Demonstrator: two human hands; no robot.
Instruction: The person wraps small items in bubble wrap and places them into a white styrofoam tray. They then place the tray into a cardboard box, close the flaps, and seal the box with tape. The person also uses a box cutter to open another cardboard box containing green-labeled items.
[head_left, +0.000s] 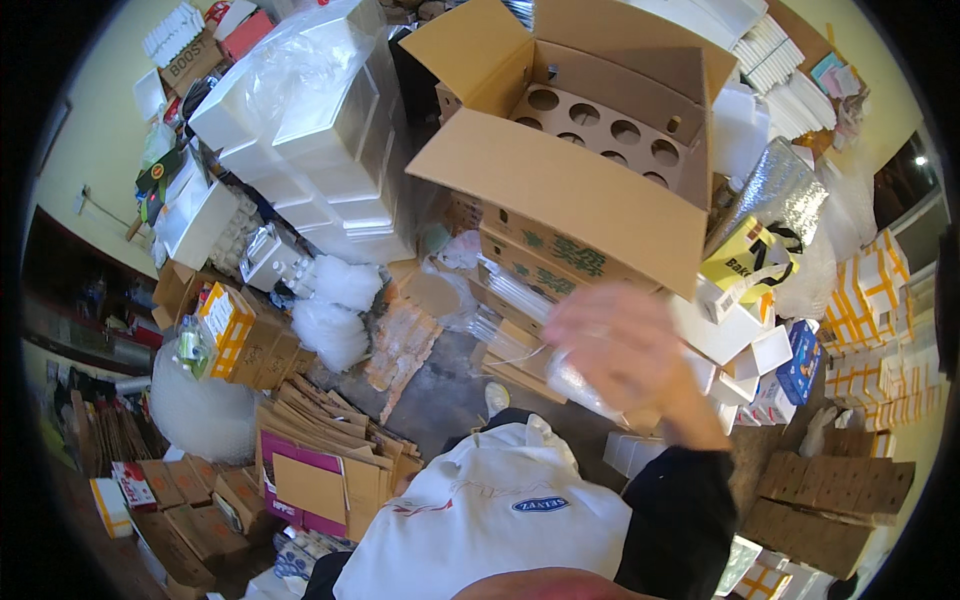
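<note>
My right hand (619, 349), blurred by motion, is raised in front of the torso, below the near flap of a large open cardboard box (555, 172). Whether its fingers hold anything is unclear. Inside the box lies a cardboard divider (606, 126) with round holes. Clear bubble wrap (574, 382) shows just beneath the hand. A sliver of skin that may be my left hand (406, 484) shows between my shirt and a stack of flattened cardboard (375, 457); the rest is hidden.
White foam boxes (300, 142) in plastic film stand at the upper left. Bubble wrap rolls (337, 281) lie below them. A yellow bag (739, 259) and small white boxes (720, 322) are on the right. Taped cartons (866, 292) stand further right.
</note>
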